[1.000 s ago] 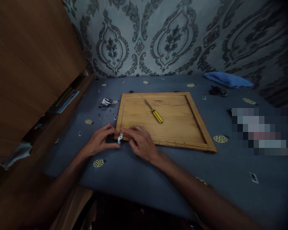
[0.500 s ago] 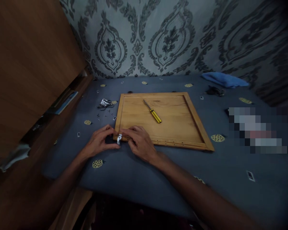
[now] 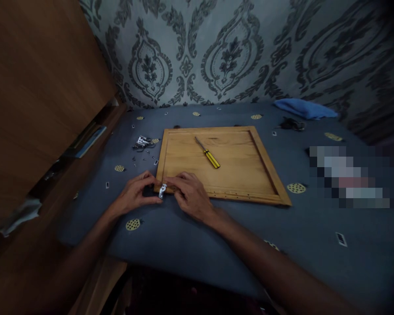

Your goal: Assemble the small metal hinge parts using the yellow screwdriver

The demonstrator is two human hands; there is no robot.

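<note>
A silvery metal hinge [image 3: 162, 190] sits at the near-left corner of the framed wooden panel [image 3: 230, 175], partly over its edge. My left hand [image 3: 137, 192] pinches it from the left, thumb below by the hinge's lower end and fingertips at the panel's corner. From the other side my right hand [image 3: 193, 194] has its index finger stretched over the panel's edge to the hinge, its other fingers curled. Whether the right fingertips grip the hinge or only press on it is hard to make out. A yellow-and-black screwdriver [image 3: 212, 158] lies on the panel.
Left of the panel lie more metal hinges [image 3: 143, 142] and several small screws [image 3: 144, 158] on the blue patterned cloth [image 3: 190, 236]. A blue cloth [image 3: 305, 108] and a dark object [image 3: 292, 124] rest at the back right. A wooden cabinet [image 3: 46, 78] stands close on the left.
The view has shifted very slightly. Both hands stay at the hinge on the panel's corner, with almost no visible movement.
</note>
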